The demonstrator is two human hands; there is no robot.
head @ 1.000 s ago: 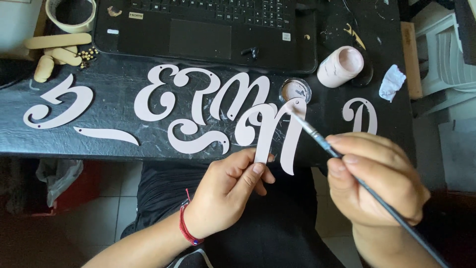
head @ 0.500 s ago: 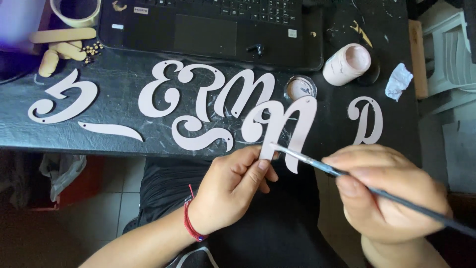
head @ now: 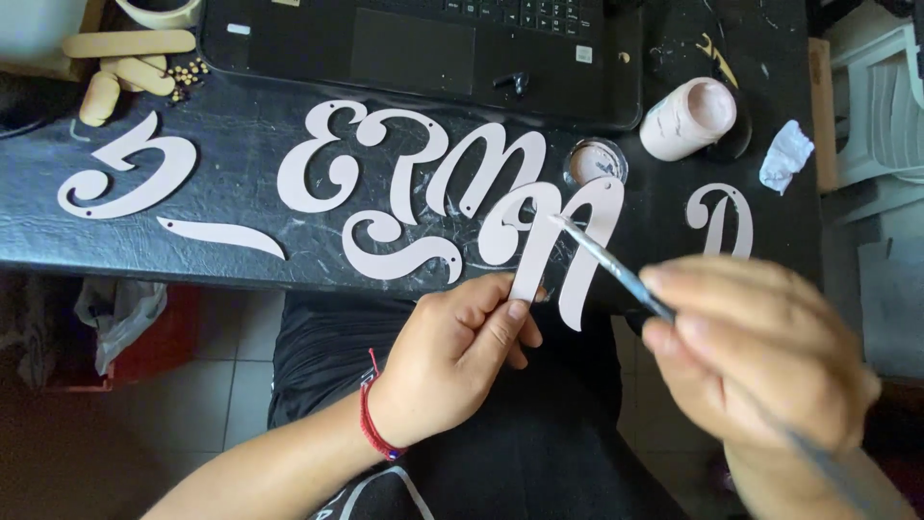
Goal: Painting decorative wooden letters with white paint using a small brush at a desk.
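My left hand [head: 462, 356], with a red cord at the wrist, pinches the lower leg of a pale pink curly cut-out letter [head: 553, 236] and holds it just in front of the black table edge. My right hand [head: 760, 361], blurred, grips a thin paintbrush [head: 616, 268] whose tip touches the upper middle of that letter. A small open lid of pink paint [head: 595, 162] and a pink paint jar [head: 688, 117] lying on its side sit just beyond the letter.
More pink cut-out letters [head: 404, 159] lie across the black table [head: 241, 260], one at far left [head: 125, 178], one at right [head: 722, 217]. A black laptop [head: 414, 43] sits behind them. Wooden pieces and beads [head: 135, 63] lie top left, a crumpled white tissue [head: 784, 154] at right.
The brush tip has moved from the letter's lower edge up to its upper middle. My right hand has shifted and is blurred with motion. My left hand keeps its hold on the letter.
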